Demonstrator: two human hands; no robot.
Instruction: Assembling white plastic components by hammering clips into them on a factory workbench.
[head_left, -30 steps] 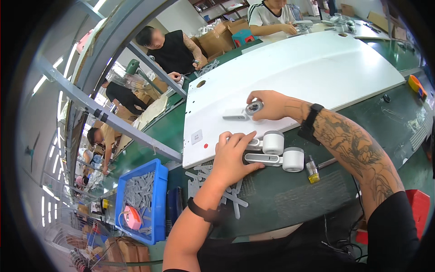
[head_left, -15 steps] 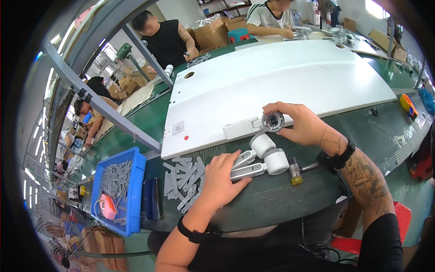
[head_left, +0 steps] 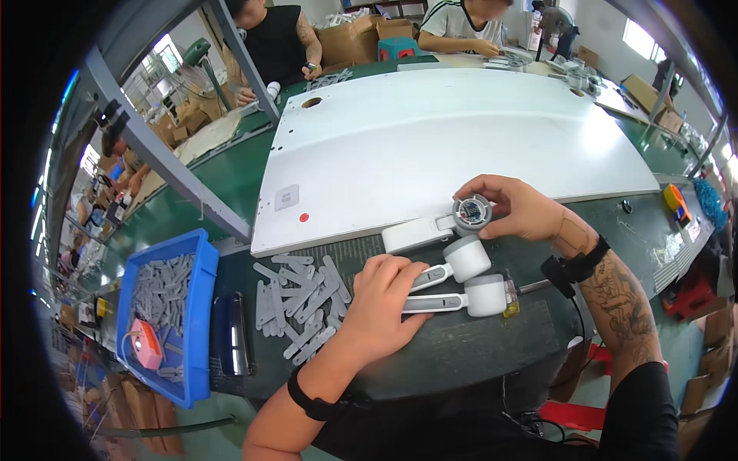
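Note:
My right hand (head_left: 516, 209) pinches the round grey end of a white handheld device (head_left: 419, 233) between thumb and fingers. That end's open face shows a ring with small parts inside, and its white handle lies along the front edge of the white board. Beneath my left hand (head_left: 380, 311) are the handles of two similar devices, with fingers and thumb closed over them. Their white cylindrical heads, the upper (head_left: 470, 258) and the lower (head_left: 486, 296), point right. A yellow-handled screwdriver (head_left: 513, 298) lies partly hidden behind the lower head.
Loose grey plastic strips (head_left: 296, 301) lie left of my left hand. Beyond are a dark glossy case (head_left: 233, 332) and a blue bin (head_left: 201, 315) of strips. A white board (head_left: 461, 146) spans the table. A grey metal post (head_left: 165, 157) rises at left. Two people work across the table.
The view has shifted slightly. The grey round end in my right hand has tilted, and the two heads by my left hand have moved right, covering more of the screwdriver.

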